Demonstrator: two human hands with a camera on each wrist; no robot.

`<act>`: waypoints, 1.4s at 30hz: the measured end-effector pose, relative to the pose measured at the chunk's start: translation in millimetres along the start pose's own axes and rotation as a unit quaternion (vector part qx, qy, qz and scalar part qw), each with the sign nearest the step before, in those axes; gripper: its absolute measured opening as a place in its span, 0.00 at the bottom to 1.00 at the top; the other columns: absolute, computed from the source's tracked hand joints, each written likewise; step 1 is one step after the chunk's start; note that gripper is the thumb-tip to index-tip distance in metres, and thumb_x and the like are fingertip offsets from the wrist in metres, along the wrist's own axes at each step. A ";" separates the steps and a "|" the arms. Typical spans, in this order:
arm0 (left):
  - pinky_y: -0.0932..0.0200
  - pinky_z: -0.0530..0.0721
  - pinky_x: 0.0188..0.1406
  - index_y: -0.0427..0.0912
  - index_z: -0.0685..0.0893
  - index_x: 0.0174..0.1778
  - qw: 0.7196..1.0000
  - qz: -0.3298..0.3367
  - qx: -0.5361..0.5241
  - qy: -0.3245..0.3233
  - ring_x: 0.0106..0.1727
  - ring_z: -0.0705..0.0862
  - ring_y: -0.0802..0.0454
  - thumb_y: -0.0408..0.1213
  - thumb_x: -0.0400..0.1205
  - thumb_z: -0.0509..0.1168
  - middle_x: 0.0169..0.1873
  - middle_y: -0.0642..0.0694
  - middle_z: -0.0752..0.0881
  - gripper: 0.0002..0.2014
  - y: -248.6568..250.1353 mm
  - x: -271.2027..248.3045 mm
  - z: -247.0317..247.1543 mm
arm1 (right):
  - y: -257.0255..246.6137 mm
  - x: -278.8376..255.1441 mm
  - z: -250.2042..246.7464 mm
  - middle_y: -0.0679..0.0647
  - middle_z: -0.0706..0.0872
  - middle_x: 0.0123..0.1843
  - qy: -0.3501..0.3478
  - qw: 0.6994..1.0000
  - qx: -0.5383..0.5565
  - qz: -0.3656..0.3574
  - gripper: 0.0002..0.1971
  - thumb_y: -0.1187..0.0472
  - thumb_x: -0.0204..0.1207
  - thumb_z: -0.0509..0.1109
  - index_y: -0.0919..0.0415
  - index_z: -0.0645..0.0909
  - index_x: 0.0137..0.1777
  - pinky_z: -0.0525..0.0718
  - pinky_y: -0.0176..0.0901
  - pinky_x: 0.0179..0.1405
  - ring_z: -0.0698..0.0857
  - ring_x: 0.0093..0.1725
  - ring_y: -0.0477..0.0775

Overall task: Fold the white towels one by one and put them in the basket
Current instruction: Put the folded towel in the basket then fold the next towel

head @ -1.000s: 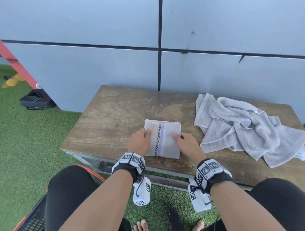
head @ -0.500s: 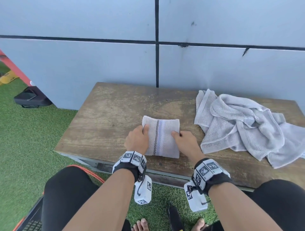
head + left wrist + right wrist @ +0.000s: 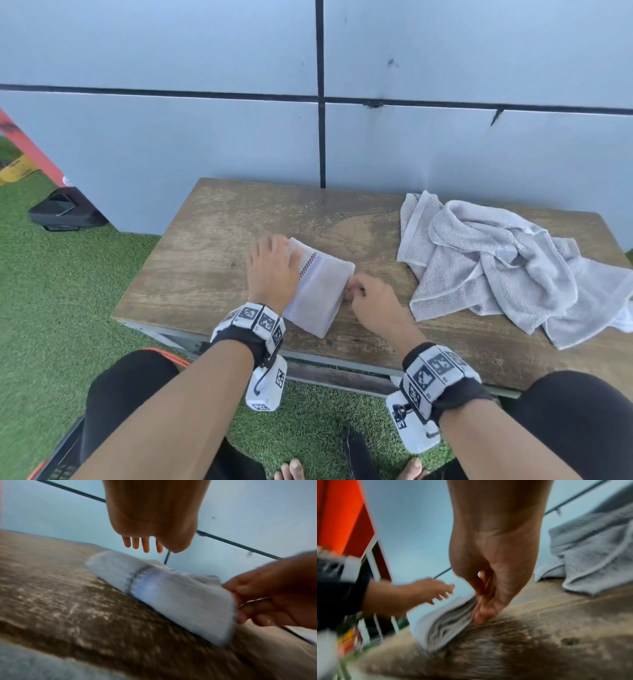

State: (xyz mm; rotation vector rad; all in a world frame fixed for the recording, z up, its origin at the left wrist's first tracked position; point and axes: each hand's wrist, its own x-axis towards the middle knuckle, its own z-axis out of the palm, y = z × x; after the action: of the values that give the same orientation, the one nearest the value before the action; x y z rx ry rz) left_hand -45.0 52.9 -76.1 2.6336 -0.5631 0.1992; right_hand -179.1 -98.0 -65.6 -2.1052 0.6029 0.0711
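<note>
Folded towel lies on the worn wooden table between the hands: right hand pinches its edge, left hand hovers flat, fingers straight. Grey panelled wall beyond; green turf below.

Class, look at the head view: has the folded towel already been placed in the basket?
No: the folded towel lies on the wooden table, with the left hand over it and the right hand gripping its edge.
</note>
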 end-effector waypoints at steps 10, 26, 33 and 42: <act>0.41 0.53 0.86 0.36 0.59 0.86 0.982 0.054 0.121 -0.135 0.88 0.51 0.36 0.68 0.83 0.49 0.86 0.31 0.56 0.44 37.3 -51.9 28.2 | 10.9 3.4 3.0 0.56 0.72 0.80 0.025 0.993 -0.098 -0.064 0.30 0.75 0.79 0.58 0.61 0.68 0.82 0.61 0.47 0.78 0.67 0.78 0.59; 0.42 0.42 0.87 0.36 0.55 0.88 0.964 0.178 0.087 -0.178 0.89 0.46 0.41 0.63 0.84 0.34 0.88 0.37 0.53 0.42 23.9 -58.7 33.7 | 26.6 12.3 4.1 0.53 0.85 0.64 0.024 0.997 0.010 -0.079 0.21 0.74 0.78 0.63 0.58 0.81 0.68 0.76 0.39 0.66 0.83 0.65 0.53; 0.48 0.42 0.88 0.43 0.51 0.89 0.954 0.109 -0.144 -0.238 0.89 0.43 0.52 0.46 0.92 0.41 0.89 0.45 0.47 0.28 24.2 -49.1 26.1 | -0.2 16.8 17.3 0.57 0.74 0.67 0.197 0.957 -0.059 -0.207 0.18 0.68 0.81 0.62 0.63 0.73 0.70 0.75 0.46 0.67 0.74 0.65 0.55; 0.50 0.47 0.88 0.44 0.49 0.89 0.985 0.115 0.018 -0.125 0.89 0.45 0.52 0.44 0.92 0.42 0.89 0.47 0.50 0.28 -18.2 -22.8 35.1 | -15.5 52.8 58.3 0.55 0.57 0.89 0.034 0.927 -0.293 -0.233 0.30 0.49 0.89 0.41 0.61 0.55 0.87 0.50 0.53 0.88 0.53 0.88 0.52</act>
State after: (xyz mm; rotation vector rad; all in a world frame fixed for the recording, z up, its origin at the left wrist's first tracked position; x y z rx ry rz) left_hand -56.3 60.3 -119.7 2.6416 -0.9572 -0.0555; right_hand -115.7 -65.1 -102.0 -2.7922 0.0996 -0.1067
